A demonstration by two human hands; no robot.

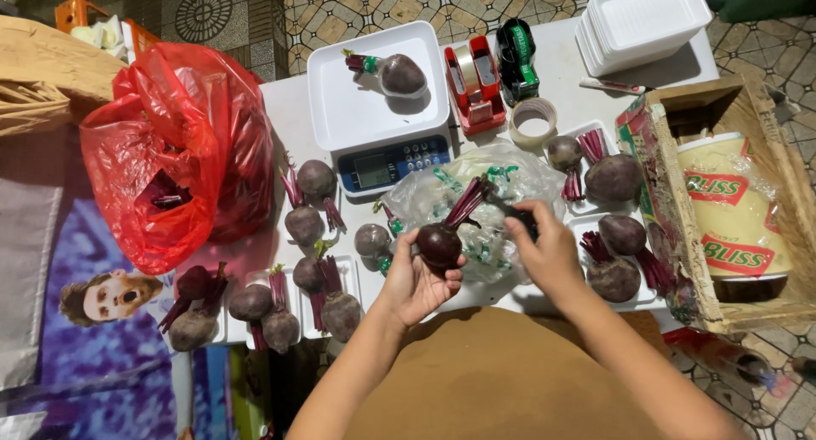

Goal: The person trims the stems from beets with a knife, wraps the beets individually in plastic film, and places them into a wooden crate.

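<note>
My left hand (414, 280) grips a dark red beetroot (439, 244) by its round body, stems pointing up and right. My right hand (544, 249) is closed on a black-handled tool (510, 210) whose tip meets the purple stems (467, 202) of that beetroot. Both hands hover over a clear plastic bag (484, 189) with green pieces inside, lying on the white table (285, 108). Several loose beetroots (304, 223) lie to the left, some on white foam trays (255, 278).
A white digital scale (374, 108) carries one wrapped beetroot (399, 74). A red plastic bag (174, 151) bulges at left. Tape dispensers (473, 83), a tape roll (533, 121), stacked foam trays (637, 19), trays of beetroots (614, 178) and a wooden crate (731, 210) lie at right.
</note>
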